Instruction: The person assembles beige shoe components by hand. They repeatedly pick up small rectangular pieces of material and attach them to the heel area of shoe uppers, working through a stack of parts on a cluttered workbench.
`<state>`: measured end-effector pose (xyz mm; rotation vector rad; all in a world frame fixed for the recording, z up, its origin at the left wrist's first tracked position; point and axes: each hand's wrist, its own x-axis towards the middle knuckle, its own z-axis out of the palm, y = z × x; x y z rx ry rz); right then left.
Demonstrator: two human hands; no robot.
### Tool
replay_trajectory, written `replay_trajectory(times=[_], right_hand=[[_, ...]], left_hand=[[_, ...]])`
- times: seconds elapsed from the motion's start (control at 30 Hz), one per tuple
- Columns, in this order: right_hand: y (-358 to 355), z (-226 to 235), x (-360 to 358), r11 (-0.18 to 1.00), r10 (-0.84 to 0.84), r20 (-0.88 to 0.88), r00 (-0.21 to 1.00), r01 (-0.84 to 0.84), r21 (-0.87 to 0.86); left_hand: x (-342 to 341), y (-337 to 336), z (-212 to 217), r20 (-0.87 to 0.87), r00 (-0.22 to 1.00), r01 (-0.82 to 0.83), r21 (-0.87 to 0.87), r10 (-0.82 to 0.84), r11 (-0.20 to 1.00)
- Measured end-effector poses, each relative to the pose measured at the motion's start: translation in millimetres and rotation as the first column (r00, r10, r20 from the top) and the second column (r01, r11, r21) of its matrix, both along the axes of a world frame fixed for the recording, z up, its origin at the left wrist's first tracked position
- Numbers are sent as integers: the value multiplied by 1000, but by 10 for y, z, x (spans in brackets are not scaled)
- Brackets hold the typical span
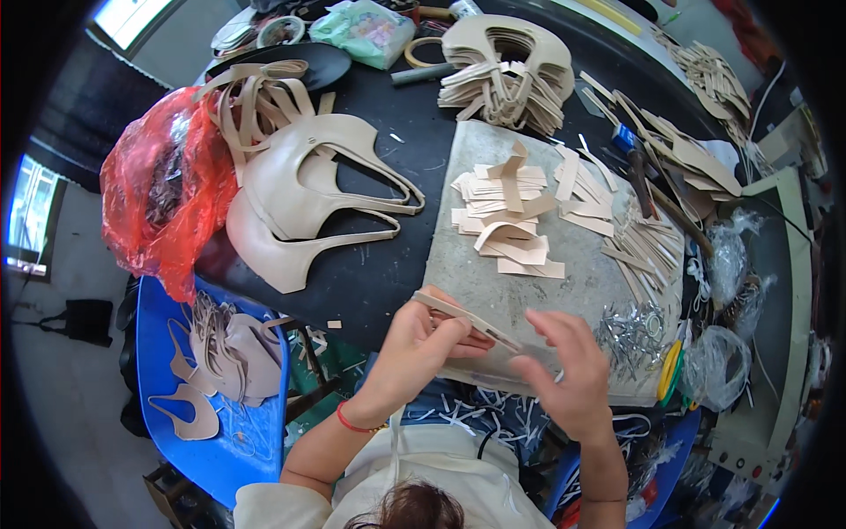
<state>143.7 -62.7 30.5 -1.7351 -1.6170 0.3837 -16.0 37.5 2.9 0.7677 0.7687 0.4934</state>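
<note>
Above the near edge of the grey work board (pixel 441 220), my left hand (pixel 414 348) pinches a narrow beige leather-like strip (pixel 442 305) between thumb and fingers. The strip slants down to the right, and a small dark slot or metal piece shows close to its lower end. My right hand (pixel 571 370) is beside that end, thumb and fingers spread apart, with nothing visible in it. Beyond both hands lies a stack of short beige strips (pixel 502 189), some folded. A heap of small metal fittings (pixel 632 339) sits just right of my right hand.
Large beige curved panels (pixel 300 176) lie on the black table beside a red plastic bag (pixel 163 189). More cut pieces are stacked (pixel 520 53) at the back. A blue chair (pixel 203 441) holds further pieces. Yellow- and green-handled scissors (pixel 671 370) rest at the board's right edge.
</note>
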Motion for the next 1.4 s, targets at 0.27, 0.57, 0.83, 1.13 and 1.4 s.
replay_trajectory(times=[0.27, 0.57, 0.83, 1.13, 1.4], right_hand=[[193, -124, -88, 995, -94, -52, 994, 95, 21], [126, -157, -276, 973, -210, -251, 945, 176, -151], [-49, -281, -412, 951, -287, -473, 833, 186, -249], [-48, -185, -388, 941, -328, -474, 817, 240, -237], [82, -64, -352, 985, -149, -717, 681, 39, -168]], left_hand=[[-454, 696, 145, -471, 783, 381, 880, 407, 284], [-799, 1591, -108, -687, 627, 723, 689, 367, 54], [-866, 1574, 10, -409, 813, 499, 856, 414, -134], [-884, 623, 949, -239, 851, 33, 913, 468, 407], [-514, -200, 81, 15, 990, -141, 244, 141, 960]])
